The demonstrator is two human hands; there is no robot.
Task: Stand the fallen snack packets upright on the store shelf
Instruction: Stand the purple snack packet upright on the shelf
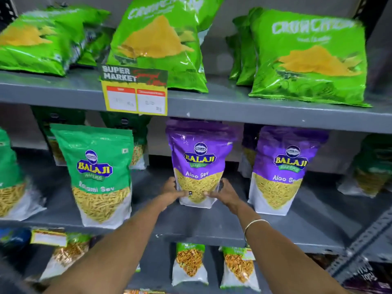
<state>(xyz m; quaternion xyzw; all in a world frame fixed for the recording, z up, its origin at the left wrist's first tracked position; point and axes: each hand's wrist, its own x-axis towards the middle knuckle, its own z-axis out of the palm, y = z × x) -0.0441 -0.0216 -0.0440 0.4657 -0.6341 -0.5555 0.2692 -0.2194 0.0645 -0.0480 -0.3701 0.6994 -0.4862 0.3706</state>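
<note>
**Both hands on the purple Aloo Sev packet**

Between my two hands stands the purple Aloo Sev packet (198, 164), upright on the grey middle shelf (212, 221), its bottom edge touching the shelf board. My left hand (172, 193) grips the lower left side of the packet, and my right hand (221, 193) grips the lower right side. The fingers of both hands are curled around the edges, with the thumbs pressed on the front near the clear window where the yellow sev shows. On my right wrist sits a thin bangle (253, 225).

Just to the right of my right hand stands a second purple Aloo Sev packet (280, 168), also upright, and it does not touch the one I hold. To the left of my left hand, a little apart, stands a green Ratlami Sev packet (99, 172), upright and leaning slightly. More packets stand behind these ones, but they are partly hidden.

Above my hands, on the upper shelf (233, 107), there are big green Crunchem bags (309, 58). The ones on the left lie tilted. A yellow price tag (135, 92) hangs on the front edge of that shelf, above and to the left of my fingers; its numbers are too blurred to read.

Below my arms, on the lower shelf, stand small packets (189, 264) with green tops.
</note>
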